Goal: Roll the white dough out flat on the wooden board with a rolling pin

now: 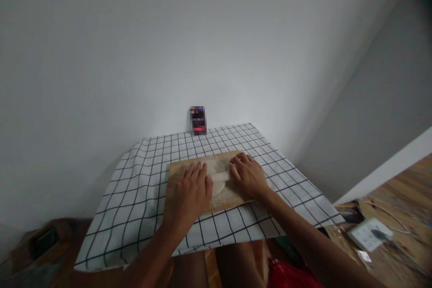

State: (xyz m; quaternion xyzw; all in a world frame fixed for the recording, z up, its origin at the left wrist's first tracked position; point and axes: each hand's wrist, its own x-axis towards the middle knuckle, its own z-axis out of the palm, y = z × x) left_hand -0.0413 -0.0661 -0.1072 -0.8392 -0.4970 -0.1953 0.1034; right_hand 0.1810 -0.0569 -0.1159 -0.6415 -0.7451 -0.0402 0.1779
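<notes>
A pale rolling pin spans the gap between my two hands above a wooden board dusted with flour. Under the pin lies a flat round of dough, partly covered by it. My left hand rests over the pin's left end, fingers pointing away from me. At the other end, my right hand curls its fingers over the pin. Both palms hide the pin's ends.
The board sits on a table with a white, black-checked cloth. A blurred-out phone-like item leans on the wall behind. At lower right is a white power strip with cables; a cardboard box stands at lower left.
</notes>
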